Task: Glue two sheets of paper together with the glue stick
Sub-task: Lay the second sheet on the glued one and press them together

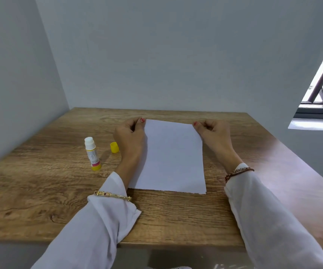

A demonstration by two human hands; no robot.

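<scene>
A white sheet of paper (173, 156) lies flat in the middle of the wooden table (40, 191); I cannot tell whether a second sheet lies under it. My left hand (130, 136) pinches its far left corner, and my right hand (214, 133) pinches its far right corner. To the left stands the glue stick (92, 153), upright and uncapped, white with a yellow base. Its yellow cap (114, 147) sits on the table between the stick and my left hand.
Grey walls close the table at the back and left. A window with a sill (315, 123) is at the right. The table's front edge (176, 244) runs under my white sleeves.
</scene>
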